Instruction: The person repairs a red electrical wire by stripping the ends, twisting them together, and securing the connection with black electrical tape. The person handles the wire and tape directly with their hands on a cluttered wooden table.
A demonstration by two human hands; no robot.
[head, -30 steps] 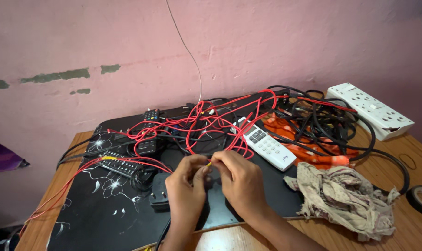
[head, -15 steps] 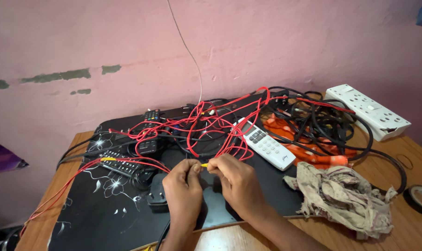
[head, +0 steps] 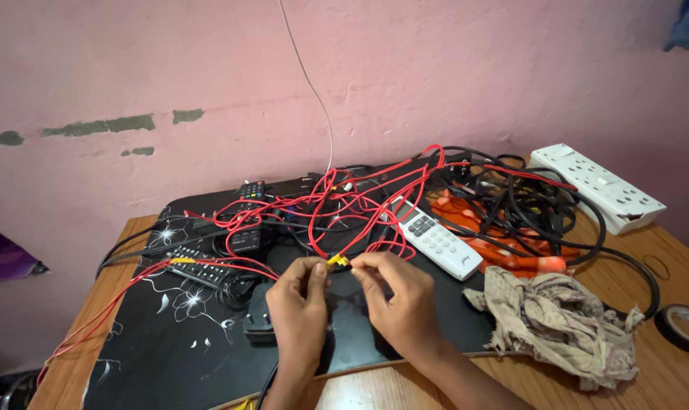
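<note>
Wooden table against a pink wall, most of it under a black floral-printed mat. Across the mat's far half lies a tangle of red wires, running into a heap of black cables on the right. White power strip at the far right edge; crumpled rag near the right forearm; white remote just beyond the hands; black remote and a second dark remote to the left; tape roll at the right corner.

Change over the last second — the hands have drawn slightly apart and a small yellow connector now shows between the fingertips, where it was hidden at first. Judged: the work on this wire end is in progress, not finished.

Left hand — thumb and forefinger pinched closed on the connector's left side. Right hand — fingertips pinched on its right side, where a red lead joins it. The connector sits right at the pinch, between the two hands, raised just above the mat.
</note>
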